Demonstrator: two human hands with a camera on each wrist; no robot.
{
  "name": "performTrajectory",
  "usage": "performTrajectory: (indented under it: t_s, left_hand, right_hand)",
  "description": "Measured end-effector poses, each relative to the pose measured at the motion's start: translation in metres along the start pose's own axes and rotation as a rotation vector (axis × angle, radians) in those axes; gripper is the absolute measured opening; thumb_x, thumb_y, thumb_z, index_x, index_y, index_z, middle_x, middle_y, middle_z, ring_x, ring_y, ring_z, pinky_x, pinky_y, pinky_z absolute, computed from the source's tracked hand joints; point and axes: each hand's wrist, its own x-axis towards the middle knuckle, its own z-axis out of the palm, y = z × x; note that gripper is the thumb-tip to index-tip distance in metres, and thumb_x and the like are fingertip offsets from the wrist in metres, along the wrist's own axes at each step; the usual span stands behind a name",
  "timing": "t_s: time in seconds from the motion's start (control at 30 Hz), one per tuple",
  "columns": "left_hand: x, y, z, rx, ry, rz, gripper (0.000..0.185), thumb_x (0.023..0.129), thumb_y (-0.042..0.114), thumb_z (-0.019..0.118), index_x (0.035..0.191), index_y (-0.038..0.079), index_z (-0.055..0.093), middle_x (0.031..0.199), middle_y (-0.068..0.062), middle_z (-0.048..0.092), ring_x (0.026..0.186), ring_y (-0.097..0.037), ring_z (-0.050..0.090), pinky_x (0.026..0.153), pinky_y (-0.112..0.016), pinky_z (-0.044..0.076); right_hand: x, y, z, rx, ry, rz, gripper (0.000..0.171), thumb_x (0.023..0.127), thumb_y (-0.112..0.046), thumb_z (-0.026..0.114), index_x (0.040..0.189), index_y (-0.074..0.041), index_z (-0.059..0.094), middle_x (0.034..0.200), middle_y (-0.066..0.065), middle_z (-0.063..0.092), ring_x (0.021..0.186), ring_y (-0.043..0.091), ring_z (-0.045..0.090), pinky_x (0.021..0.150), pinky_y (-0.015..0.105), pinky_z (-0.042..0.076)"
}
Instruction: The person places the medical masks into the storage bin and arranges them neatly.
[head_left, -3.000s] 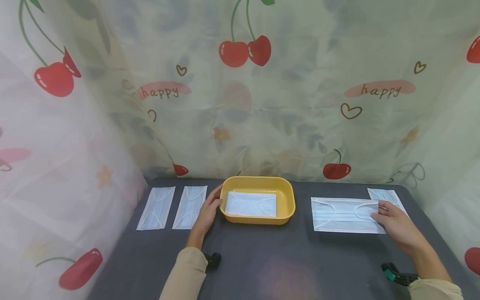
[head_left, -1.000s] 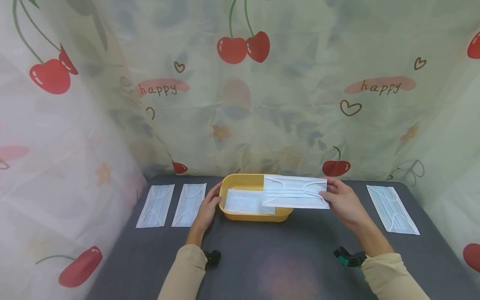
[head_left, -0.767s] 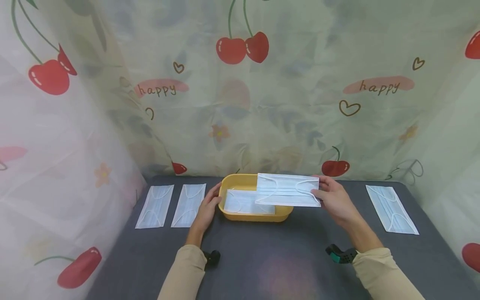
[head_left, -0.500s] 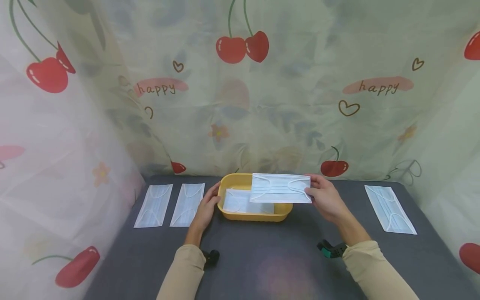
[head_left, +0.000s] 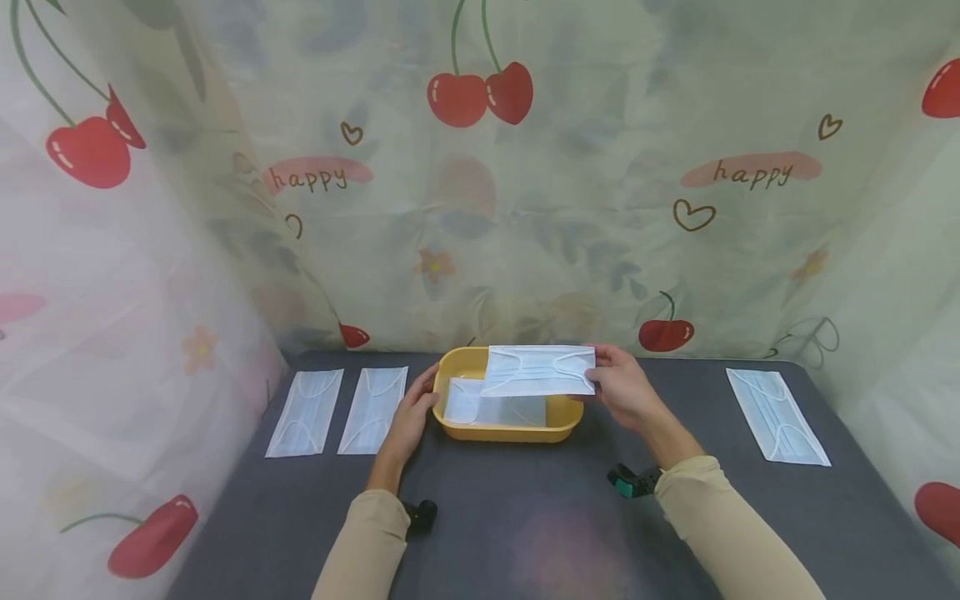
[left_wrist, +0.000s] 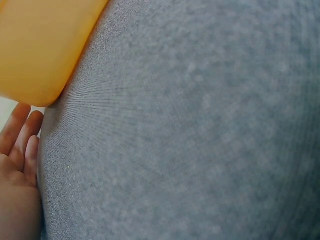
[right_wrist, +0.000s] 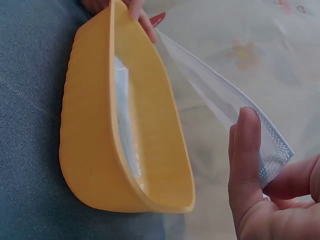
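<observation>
My right hand pinches a pale blue face mask by its right end, thumb in front. The mask hangs flat above the yellow basin, partly covering it in the head view. In the right wrist view the mask slants beside the basin's opening, its end between thumb and fingers. Inside the basin lies another mask, half hidden. My left hand holds the basin's left end. In the left wrist view several fingers of that hand meet the basin's outer wall.
Two masks lie side by side on the left of the dark grey table: an outer mask and an inner mask. A single mask lies at the right. A cherry-printed curtain stands behind and at both sides.
My right hand has carried the mask leftward from the table's right side to above the basin, uncovering the mask lying at the right. The left hand has stayed on the basin.
</observation>
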Motion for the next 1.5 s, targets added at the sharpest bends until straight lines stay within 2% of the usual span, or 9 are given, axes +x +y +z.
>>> performTrajectory:
  t_s: [0.17,0.4,0.53,0.77,1.07,1.5]
  left_hand:
    - [0.003,-0.009,0.001,0.001,0.023,0.036,0.051,0.105,0.025,0.045,0.155,0.032,0.041,0.156,-0.009,0.048,0.149,-0.031,0.04,0.126,-0.058,0.021]
    - [0.001,-0.012,-0.001,0.012,0.036,0.043,0.05,0.104,0.027,0.046,0.154,0.036,0.042,0.155,-0.009,0.05,0.147,-0.031,0.042,0.125,-0.059,0.023]
    - [0.003,-0.018,0.0,0.018,0.043,0.035,0.05,0.104,0.029,0.047,0.153,0.038,0.043,0.154,-0.007,0.051,0.147,-0.03,0.042,0.126,-0.058,0.023]
    - [0.004,-0.019,0.002,0.017,0.047,0.036,0.05,0.103,0.029,0.047,0.152,0.038,0.044,0.155,-0.007,0.051,0.148,-0.03,0.042,0.126,-0.058,0.024]
    - [0.005,-0.02,0.0,0.009,0.042,0.056,0.05,0.104,0.026,0.046,0.152,0.038,0.044,0.153,-0.008,0.053,0.145,-0.03,0.045,0.125,-0.057,0.025]
    - [0.007,-0.015,0.0,-0.001,0.034,0.049,0.051,0.104,0.027,0.047,0.153,0.038,0.042,0.152,-0.007,0.052,0.143,-0.028,0.045,0.125,-0.057,0.024]
  right_hand:
    - [0.008,0.001,0.009,-0.003,0.0,0.012,0.053,0.104,0.002,0.036,0.156,-0.001,0.028,0.149,0.026,0.044,0.116,0.031,0.062,0.092,0.043,0.06]
    - [0.016,0.008,0.028,-0.018,0.007,0.012,0.055,0.098,0.008,0.034,0.152,0.002,0.033,0.142,0.028,0.047,0.107,0.027,0.065,0.1,0.056,0.054]
    - [0.019,0.013,0.037,-0.012,0.02,0.025,0.056,0.096,0.009,0.035,0.151,0.003,0.034,0.141,0.028,0.047,0.105,0.027,0.065,0.099,0.058,0.054]
    - [0.022,0.017,0.048,-0.029,0.018,0.042,0.057,0.096,0.01,0.035,0.153,0.003,0.031,0.143,0.028,0.045,0.106,0.031,0.064,0.097,0.057,0.055]
    - [0.027,0.016,0.059,-0.039,0.012,0.029,0.06,0.095,0.01,0.036,0.154,0.003,0.029,0.143,0.027,0.046,0.107,0.032,0.064,0.087,0.049,0.061]
    - [0.032,0.016,0.071,-0.002,-0.02,-0.013,0.054,0.092,0.014,0.036,0.146,0.007,0.038,0.13,0.029,0.052,0.095,0.028,0.067,0.089,0.057,0.058]
